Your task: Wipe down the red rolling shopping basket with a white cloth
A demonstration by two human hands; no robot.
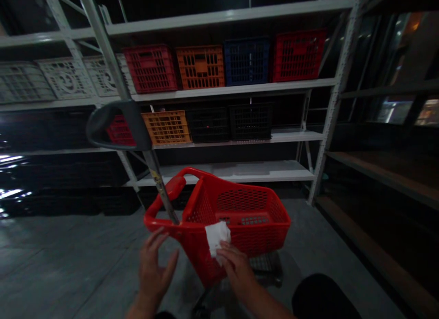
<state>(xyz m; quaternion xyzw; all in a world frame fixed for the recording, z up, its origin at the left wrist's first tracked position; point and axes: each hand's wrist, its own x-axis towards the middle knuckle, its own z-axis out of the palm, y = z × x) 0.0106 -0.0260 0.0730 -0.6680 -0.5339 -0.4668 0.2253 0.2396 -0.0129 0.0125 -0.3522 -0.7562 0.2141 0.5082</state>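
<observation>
A red plastic shopping cart (260,239) stands in front of me, its perforated basket reaching off to the right. My right hand (236,264) holds a white cloth or tissue (216,236) against the near side of the basket, close to the rim. Whether the white piece is paper or fabric cannot be made out. Just below the cart's handle end, my left hand (154,264) is raised with thumb and fingers apart and nothing in it. A grey metal pole (159,181) with a dark loop-shaped handle (137,124) rises from the cart's left end.
Behind the cart, a white metal rack (226,178) carries plastic crates, among them an orange crate (200,67), a blue crate (247,62) and a red crate (299,56). Dark shelving (380,172) runs along the right. My dark-clad knee (324,298) shows at bottom right.
</observation>
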